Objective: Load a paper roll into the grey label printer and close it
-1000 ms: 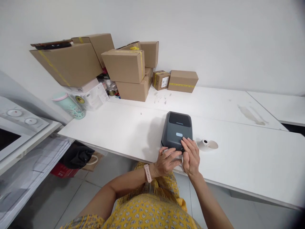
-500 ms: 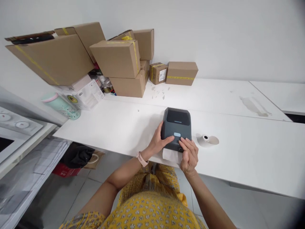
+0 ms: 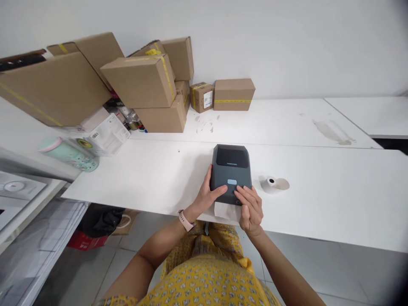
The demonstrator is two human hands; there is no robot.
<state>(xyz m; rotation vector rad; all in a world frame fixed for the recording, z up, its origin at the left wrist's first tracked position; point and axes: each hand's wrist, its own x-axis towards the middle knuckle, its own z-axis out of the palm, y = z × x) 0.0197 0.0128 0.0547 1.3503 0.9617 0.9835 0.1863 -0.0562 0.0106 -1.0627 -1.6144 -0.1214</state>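
Note:
A dark grey label printer (image 3: 231, 170) sits on the white table near its front edge, with a light blue button on top. White paper (image 3: 227, 210) sticks out from its front, partly hidden by my right hand. My left hand (image 3: 208, 192) grips the printer's left side, its thumb lying on the top below the button. Around the front right corner is my right hand (image 3: 251, 208), fingertips resting on the top surface and the other fingers curled. Just right of the printer lies a small white paper roll (image 3: 271, 183) with its end partly unrolled.
Stacked cardboard boxes (image 3: 140, 83) fill the back left, and two smaller ones (image 3: 234, 94) stand against the wall. A mint green tumbler (image 3: 70, 155) leans near a white box (image 3: 106, 135) at left. At far left is a white appliance (image 3: 19, 193).
The view has turned slightly, so most objects appear shifted left. Both hands keep nearly the same hold on the printer.

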